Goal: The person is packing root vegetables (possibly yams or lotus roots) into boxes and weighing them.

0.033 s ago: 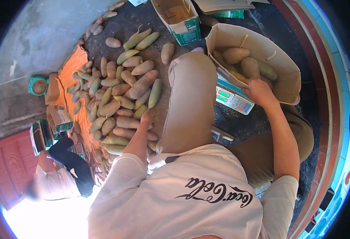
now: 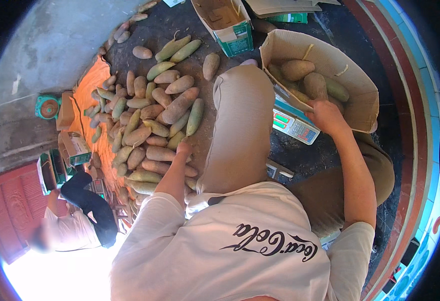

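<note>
My right hand (image 2: 326, 114) lies over the near rim of an open cardboard carton (image 2: 363, 93), its fingers closed on the edge. Inside the carton sit several thick radish-like vegetables, a brown one (image 2: 314, 86) close to my fingers and a green one (image 2: 336, 90) beside it. Under the carton's near side is a digital scale (image 2: 296, 125) with lit green displays and a keypad. My left hand (image 2: 184, 147) reaches down at the right edge of a heap of green and brown radish-like vegetables (image 2: 180, 106). Its fingers are mostly hidden, so what it touches is unclear.
An open green-and-brown carton (image 2: 235, 40) stands ahead, with flattened cardboard (image 2: 280, 6) beside it. An orange sheet (image 2: 92, 80) lies under the heap's left side. My raised knee (image 2: 240, 105) stands between heap and scale. At far left another person (image 2: 74, 228) is near cartons.
</note>
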